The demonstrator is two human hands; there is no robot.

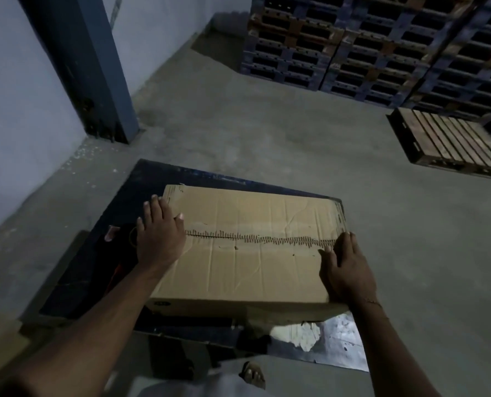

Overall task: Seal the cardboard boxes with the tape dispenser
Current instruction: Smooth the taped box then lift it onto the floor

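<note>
A brown cardboard box [250, 253] lies flat on a dark table [101, 253] below me. Its two top flaps meet along a middle seam [252, 239] marked with short dark ticks. My left hand [159, 233] lies flat on the box's left end, fingers straight, pressing down. My right hand [346, 267] lies flat on the right end, fingers spread over the edge. A dark tape dispenser with a roll of tape [124, 236] sits on the table just left of my left hand, partly hidden by it.
The table's near right corner has a shiny patch [324, 339]. A wooden pallet [450, 144] lies on the concrete floor at right. Stacked pallets [381, 44] fill the back. A blue steel column [95, 67] stands at the left wall. My sandalled foot [252, 375] shows below.
</note>
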